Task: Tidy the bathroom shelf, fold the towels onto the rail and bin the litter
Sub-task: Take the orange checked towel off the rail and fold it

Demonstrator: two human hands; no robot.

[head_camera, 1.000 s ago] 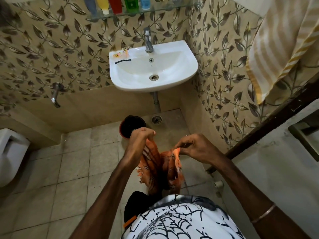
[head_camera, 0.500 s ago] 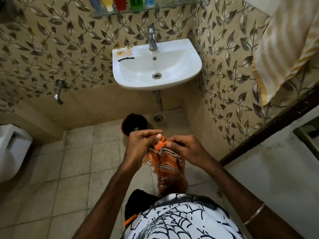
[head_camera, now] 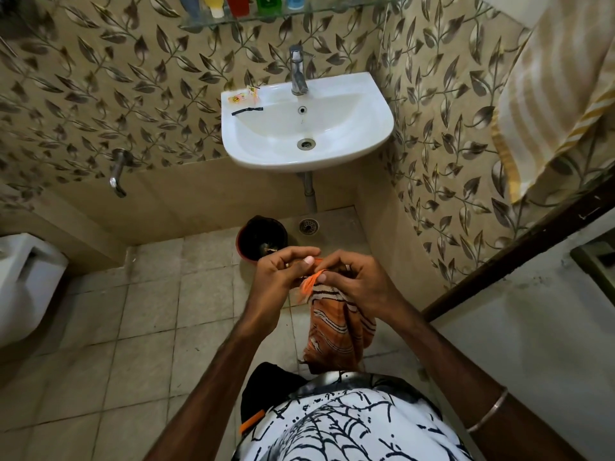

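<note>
Since a second ago: both hands drawn together, orange towel (head_camera: 336,327) gathered from a spread drape into one hanging bundle. Left hand (head_camera: 279,277): grip curled, pinching the towel's top edge. Right hand (head_camera: 352,284): fingertips pinching the same orange corner. Towel hangs above the tiled floor (head_camera: 133,327). Bin (head_camera: 261,237): on floor below the white basin (head_camera: 306,128). Litter (head_camera: 243,96): on basin's rim. Striped towel (head_camera: 549,94): hung at right. Glass shelf (head_camera: 266,15): bottles, above the tap.
</note>
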